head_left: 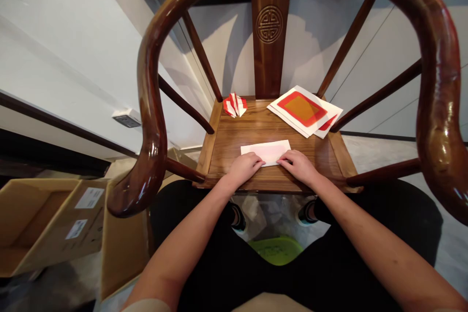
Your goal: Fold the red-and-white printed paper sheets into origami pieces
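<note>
A folded sheet of paper (268, 151), whitish with a faint pink tint, lies on the wooden chair seat (234, 132). My left hand (246, 165) is closed at its near left edge, fingertips pressed on the fold. At the near right edge my right hand (299, 165) pinches the same paper with thumb and fingers. Behind it on the left sits a small folded red-and-white paper piece (235, 105). White sheets with red and orange printed rectangles (302, 109) overlap at the back right of the seat.
The chair's curved armrest (151, 92) surrounds the seat, with slanted spindles (186, 104) at the sides and a carved back slat (269, 58) behind. Open cardboard boxes (54, 224) stand on the floor at left. A green basin (280, 249) lies below the seat.
</note>
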Demonstrator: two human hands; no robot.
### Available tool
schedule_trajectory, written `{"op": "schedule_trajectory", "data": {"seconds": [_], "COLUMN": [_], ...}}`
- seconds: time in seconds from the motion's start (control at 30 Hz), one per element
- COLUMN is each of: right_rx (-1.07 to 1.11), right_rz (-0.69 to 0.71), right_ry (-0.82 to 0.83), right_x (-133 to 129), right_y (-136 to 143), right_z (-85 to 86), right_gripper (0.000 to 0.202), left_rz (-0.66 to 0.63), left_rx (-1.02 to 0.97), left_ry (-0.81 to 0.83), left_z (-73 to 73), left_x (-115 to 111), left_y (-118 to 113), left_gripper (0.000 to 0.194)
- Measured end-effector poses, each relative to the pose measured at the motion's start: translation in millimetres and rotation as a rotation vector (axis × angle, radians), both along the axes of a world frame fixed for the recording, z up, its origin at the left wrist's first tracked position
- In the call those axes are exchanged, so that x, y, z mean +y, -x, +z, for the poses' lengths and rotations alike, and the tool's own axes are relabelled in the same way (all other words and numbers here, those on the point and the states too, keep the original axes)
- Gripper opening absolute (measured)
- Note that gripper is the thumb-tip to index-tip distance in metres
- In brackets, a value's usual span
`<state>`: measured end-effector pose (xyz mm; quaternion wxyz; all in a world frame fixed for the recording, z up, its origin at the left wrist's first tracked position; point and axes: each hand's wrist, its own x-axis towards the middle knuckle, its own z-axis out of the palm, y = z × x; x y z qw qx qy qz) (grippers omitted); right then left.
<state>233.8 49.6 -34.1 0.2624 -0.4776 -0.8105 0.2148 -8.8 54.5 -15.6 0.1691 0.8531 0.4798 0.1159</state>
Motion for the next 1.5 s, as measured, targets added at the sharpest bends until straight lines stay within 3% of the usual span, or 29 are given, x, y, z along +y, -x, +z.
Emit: {"op": "schedule_trajectory", "data": {"seconds": [0.6, 0.97, 1.13, 1.27, 1.37, 1.5], "right_rx": [-0.050, -0.125, -0.231, -0.317, -0.403, -0.462], "right_rz": [-0.075, -0.103, -0.193, -0.148, -0.037, -0.013], "right_ry": [-0.086, -0.120, -0.300, -0.430, -0.381, -0.272], "right_x": [0, -4, -20, -47, -62, -66], "right_y": [2, 3, 10, 30, 47, 59], "right_z": [-14.6, -11.0, 0.6, 12.2, 12.3, 1.6], "right_gripper": [0.023, 0.026, 0.031, 0.038, 0.052, 0.064], "left_rz": [-0.012, -0.008, 0.001, -0.001, -0.003, -0.006], "left_rx": [-0.065, -0.063, -0.047, -0.032, -0.012, 0.007], "left_ry": [-0.044, -0.070, -0.084, -0.108, -0.107, -0.093], "left_z": [-9.4, -11.7, -12.4, -12.1, -11.5, -11.5], "left_x": [-2, -3, -3, -4, -4, -4], "left_y": [2, 2, 1, 0, 0, 1], "left_gripper": [0.026, 0.024, 0.023, 0.023, 0.021, 0.020]}}
